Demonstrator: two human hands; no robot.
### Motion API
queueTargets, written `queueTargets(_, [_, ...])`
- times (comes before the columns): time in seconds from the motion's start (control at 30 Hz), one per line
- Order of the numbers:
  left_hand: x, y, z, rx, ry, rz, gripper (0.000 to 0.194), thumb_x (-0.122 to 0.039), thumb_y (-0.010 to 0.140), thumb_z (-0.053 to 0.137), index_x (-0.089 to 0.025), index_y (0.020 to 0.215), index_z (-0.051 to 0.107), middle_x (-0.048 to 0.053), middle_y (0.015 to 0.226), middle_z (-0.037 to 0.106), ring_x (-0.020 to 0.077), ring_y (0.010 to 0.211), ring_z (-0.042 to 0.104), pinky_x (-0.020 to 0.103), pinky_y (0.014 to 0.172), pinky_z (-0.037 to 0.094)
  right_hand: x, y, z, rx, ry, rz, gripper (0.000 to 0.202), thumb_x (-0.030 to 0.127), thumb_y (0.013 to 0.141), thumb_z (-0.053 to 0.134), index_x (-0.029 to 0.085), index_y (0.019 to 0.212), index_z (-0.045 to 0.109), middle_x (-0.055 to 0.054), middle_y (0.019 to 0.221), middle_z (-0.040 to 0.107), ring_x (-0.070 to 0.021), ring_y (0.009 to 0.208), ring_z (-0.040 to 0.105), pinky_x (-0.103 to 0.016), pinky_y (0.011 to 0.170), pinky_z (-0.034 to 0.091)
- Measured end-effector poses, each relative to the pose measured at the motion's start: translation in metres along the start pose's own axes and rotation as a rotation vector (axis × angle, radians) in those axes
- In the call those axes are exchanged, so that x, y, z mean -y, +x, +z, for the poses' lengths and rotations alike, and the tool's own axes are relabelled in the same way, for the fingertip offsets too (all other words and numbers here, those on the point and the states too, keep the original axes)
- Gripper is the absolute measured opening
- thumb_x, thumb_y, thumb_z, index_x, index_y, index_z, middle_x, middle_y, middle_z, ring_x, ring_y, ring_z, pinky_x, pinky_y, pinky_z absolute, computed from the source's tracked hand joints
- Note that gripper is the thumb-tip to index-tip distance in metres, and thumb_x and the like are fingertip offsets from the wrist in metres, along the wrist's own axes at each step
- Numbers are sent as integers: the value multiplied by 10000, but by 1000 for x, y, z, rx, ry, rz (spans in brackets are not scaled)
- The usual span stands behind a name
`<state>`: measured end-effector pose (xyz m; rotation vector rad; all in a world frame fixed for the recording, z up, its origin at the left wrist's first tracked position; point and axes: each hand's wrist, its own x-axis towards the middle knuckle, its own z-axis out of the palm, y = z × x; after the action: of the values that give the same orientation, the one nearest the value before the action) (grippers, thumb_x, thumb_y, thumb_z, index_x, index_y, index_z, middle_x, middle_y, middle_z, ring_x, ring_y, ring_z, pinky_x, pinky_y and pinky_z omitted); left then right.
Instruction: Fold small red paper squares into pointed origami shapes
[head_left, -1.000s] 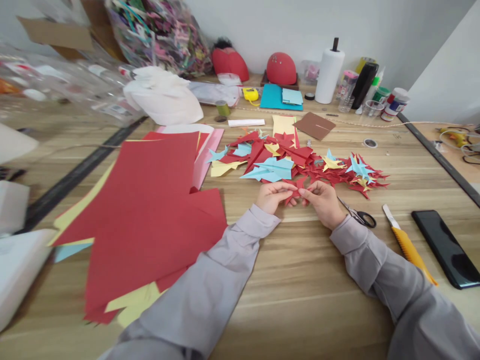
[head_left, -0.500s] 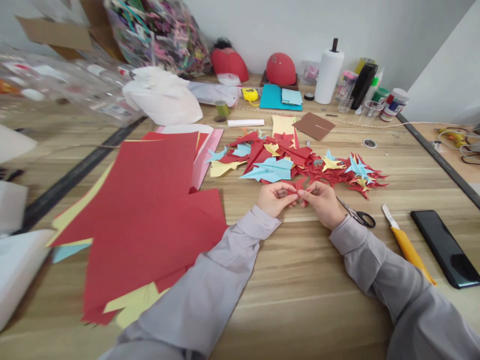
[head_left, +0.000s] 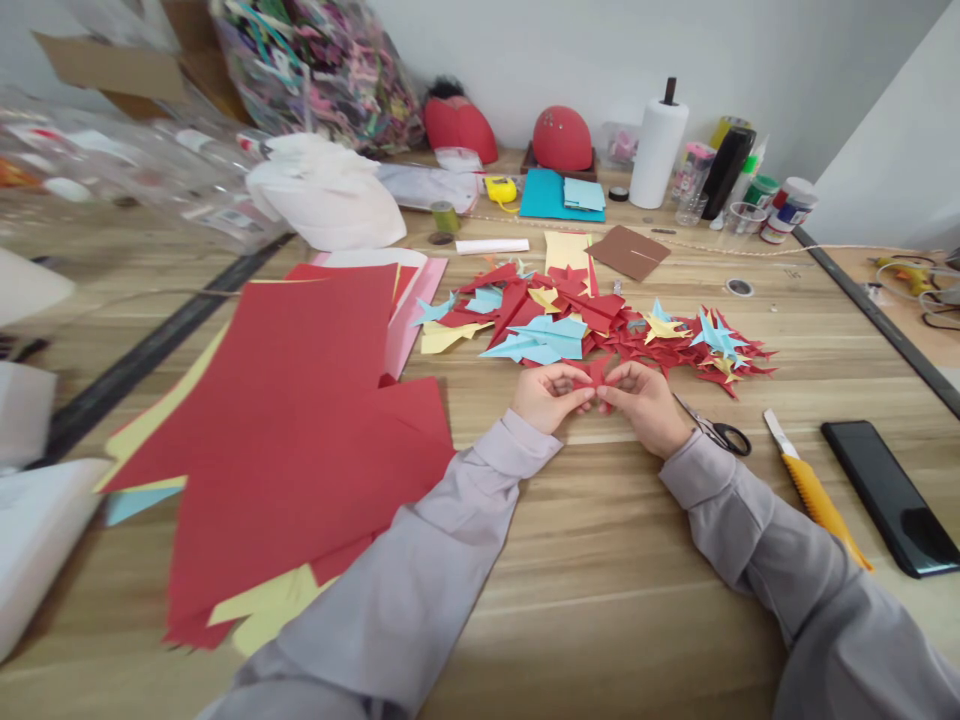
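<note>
Between my fingertips is a small folded piece of red paper (head_left: 598, 371), just in front of a heap of folded paper shapes. My left hand (head_left: 550, 398) pinches its left side and my right hand (head_left: 643, 402) pinches its right side, thumbs close together. Part of the paper is hidden behind the fingers. The heap (head_left: 517, 305) is mostly red, with light blue and yellow pieces on top. A blue paper plane (head_left: 540, 340) lies just beyond my left hand. Black-handled scissors (head_left: 724, 432) lie beside my right wrist, their blades partly covered.
Large red paper sheets (head_left: 300, 430) spread over the table's left side. On the right lie a yellow-handled knife (head_left: 814, 500) and a black phone (head_left: 892, 495). Paint jars (head_left: 787, 210) and a white roll (head_left: 658, 155) stand at the back. Plastic bottles (head_left: 172, 180) fill the far left.
My fingers have shifted slightly on the red paper, and a little more of it shows between them. Everything else lies as before.
</note>
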<state>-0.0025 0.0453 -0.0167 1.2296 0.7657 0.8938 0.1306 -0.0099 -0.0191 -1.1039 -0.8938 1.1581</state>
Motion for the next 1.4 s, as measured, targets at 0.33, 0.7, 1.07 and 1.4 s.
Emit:
queueTargets(0.33, [2, 0, -3, 38, -35, 2, 264, -216, 506, 765, -104, 687, 609, -1, 496, 623, 95, 422, 559, 223, 458, 472, 0, 0, -2, 31, 18, -6, 373, 256, 570, 767, 172, 820, 504, 53, 571, 611, -109, 463, 598, -237, 488, 465])
queueTargets(0.7, [3, 1, -6, 106, -87, -35, 281, -204, 546, 739, -94, 777, 621, 25, 554, 659, 121, 500, 613, 234, 516, 495, -1, 2, -4, 8, 83, -2, 381, 238, 597, 751, 177, 878, 500, 60, 544, 603, -104, 468, 581, -238, 508, 439])
queueTargets(1.07, [6, 3, -4, 78, -50, -7, 280, -222, 568, 734, -99, 791, 618, 12, 536, 641, 122, 494, 608, 242, 519, 496, -2, 1, -1, 3, -32, -68, 390, 246, 602, 747, 181, 896, 500, 62, 578, 581, -111, 520, 590, -261, 545, 472])
queueTargets(1.4, [7, 3, -2, 19, -7, 73, 255, -221, 553, 741, -116, 758, 631, -3, 530, 633, 109, 477, 587, 240, 525, 487, -2, 1, 0, -18, -17, -39, 345, 278, 598, 750, 186, 836, 517, 57, 578, 594, -115, 529, 602, -259, 552, 480])
